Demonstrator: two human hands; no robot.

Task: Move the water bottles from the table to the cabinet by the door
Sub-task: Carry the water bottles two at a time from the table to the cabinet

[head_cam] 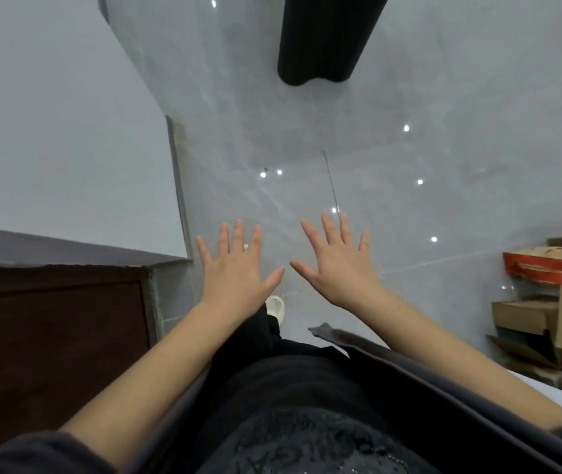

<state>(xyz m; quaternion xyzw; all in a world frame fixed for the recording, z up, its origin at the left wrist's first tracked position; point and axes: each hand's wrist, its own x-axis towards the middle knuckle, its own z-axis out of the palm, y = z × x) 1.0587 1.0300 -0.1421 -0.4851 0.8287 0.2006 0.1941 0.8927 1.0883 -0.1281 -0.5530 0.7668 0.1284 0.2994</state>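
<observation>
cropping: the black ribbed object [327, 35] ran off the top of the view; the cardboard boxes [546, 302] ran off the right side, their print too blurred to read.
hidden: a white shoe toe [276, 307] showed only in part, below the left thumb and behind dark clothing.
water bottles: where they stood, and how they looked, could not be told.
brown wooden unit [50, 336]: lower left, only a framed panel and its top edge showed; cabinet or door, could not tell.
left hand [235, 268]: released, fingers straight and spread, palm down above the grey tiled floor [409, 148], holding nothing.
right hand [337, 268]: released too, fingers splayed, just beside the left; thumbs near but apart.
</observation>
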